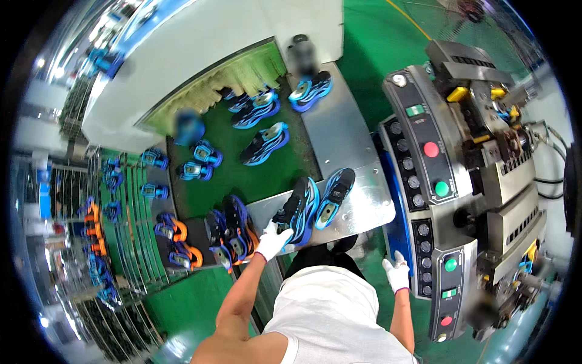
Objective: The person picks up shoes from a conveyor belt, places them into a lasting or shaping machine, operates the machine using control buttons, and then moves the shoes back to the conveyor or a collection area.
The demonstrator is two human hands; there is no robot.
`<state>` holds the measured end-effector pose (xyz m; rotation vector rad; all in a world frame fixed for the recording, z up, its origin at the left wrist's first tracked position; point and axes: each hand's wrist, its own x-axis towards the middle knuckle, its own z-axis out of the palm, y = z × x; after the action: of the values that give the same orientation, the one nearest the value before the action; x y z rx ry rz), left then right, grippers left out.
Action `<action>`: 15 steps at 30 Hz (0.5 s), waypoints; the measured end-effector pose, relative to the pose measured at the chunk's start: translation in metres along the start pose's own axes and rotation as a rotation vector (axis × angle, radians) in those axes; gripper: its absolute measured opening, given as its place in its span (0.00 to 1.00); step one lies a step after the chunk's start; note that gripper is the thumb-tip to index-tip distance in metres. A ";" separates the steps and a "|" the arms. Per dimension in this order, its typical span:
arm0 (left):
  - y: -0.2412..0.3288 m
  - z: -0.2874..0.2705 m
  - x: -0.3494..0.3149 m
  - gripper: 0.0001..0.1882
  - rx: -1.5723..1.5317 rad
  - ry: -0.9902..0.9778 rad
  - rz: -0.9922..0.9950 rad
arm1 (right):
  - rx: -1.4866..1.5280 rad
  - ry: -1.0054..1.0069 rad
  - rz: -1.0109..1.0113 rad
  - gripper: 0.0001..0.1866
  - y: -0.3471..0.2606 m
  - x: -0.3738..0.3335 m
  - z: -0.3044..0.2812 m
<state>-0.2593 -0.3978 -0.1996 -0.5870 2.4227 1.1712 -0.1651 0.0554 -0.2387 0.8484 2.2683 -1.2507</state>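
Note:
My left hand (274, 241), in a white glove, is closed at the heel end of a black and blue sneaker (302, 205) on the metal ledge. Part of its grip is hidden behind the glove. Beside that sneaker, to the right, lies another black and blue sneaker (335, 198) with a pale insert in its opening. My right hand (397, 272), also gloved, hangs empty by the machine's edge, fingers apart. Just left of my left hand stand dark sneakers with purple and orange soles (237, 227).
A green conveyor belt (233, 182) carries several blue sneakers out from a fringed opening (209, 91). A machine with buttons and gauges (430, 151) stands close on the right. At left are a wire rack (124, 224) and orange-trimmed shoes (183, 253). The steel ledge (370, 203) has a rounded corner.

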 end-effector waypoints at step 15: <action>-0.002 -0.065 0.036 0.39 -0.504 0.080 -0.189 | -0.295 -0.048 -0.305 0.39 -0.133 0.030 0.034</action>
<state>-0.2990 -0.4585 -0.1818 -1.0021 2.0692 1.7083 -0.2757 -0.0198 -0.1937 0.3737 2.5268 -1.0015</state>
